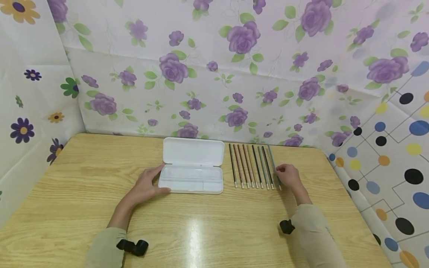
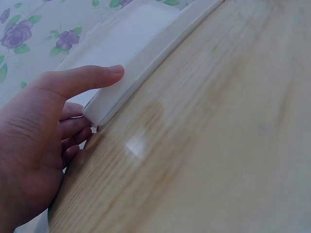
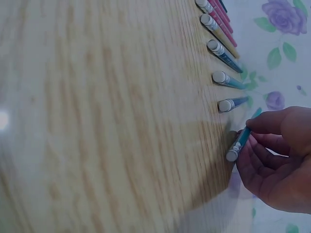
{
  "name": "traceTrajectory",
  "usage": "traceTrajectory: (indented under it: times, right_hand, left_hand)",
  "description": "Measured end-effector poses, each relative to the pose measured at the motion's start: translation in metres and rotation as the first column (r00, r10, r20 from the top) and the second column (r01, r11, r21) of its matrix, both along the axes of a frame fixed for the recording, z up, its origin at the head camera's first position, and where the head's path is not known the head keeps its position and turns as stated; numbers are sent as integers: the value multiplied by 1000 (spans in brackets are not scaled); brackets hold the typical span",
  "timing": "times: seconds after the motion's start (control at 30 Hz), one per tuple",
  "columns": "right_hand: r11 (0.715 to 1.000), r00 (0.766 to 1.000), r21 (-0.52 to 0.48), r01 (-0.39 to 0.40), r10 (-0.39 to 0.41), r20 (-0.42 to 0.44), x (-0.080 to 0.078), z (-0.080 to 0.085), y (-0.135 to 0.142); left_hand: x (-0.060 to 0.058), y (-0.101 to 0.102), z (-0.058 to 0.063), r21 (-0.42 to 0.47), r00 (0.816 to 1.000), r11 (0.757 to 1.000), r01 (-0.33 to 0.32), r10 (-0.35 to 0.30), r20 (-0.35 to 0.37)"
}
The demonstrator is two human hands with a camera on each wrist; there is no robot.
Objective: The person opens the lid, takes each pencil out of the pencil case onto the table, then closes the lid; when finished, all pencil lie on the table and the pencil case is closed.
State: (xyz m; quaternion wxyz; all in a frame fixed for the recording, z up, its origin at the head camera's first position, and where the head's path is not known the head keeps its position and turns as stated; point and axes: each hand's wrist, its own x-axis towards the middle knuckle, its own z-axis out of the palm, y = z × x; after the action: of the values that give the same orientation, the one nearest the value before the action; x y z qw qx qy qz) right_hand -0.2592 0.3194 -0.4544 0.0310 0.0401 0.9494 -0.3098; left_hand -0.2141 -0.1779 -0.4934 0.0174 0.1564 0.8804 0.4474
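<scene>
A white pencil case (image 1: 190, 179) lies with its lid (image 1: 193, 152) folded back on the table. My left hand (image 1: 146, 185) grips the case's left end. In the left wrist view, the thumb of that hand (image 2: 53, 121) rests over the front wall and the fingers curl by the corner. On the right, my right hand (image 1: 289, 175) pinches a teal pencil (image 1: 272, 158) between thumb and fingers. This pencil (image 3: 242, 139) has a white eraser end, seen in the right wrist view. It is the rightmost in a row of pencils (image 1: 248, 165).
The row holds several dark, red, yellow and blue pencils, eraser ends toward me, right of the case. A wooden table (image 1: 214, 230) carries everything. Flowered sheeting (image 1: 201, 74) rises behind the table, and dotted sheeting (image 1: 385, 167) hangs at the right.
</scene>
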Motion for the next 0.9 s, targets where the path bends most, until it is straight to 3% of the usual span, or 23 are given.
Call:
traceTrajectory:
  times: [0.9]
  right_hand:
    - [1000, 1000, 19, 4, -3, -25, -5, -3, -4]
  left_hand:
    - [2, 1, 3, -9, 1000, 1000, -11, 11, 16]
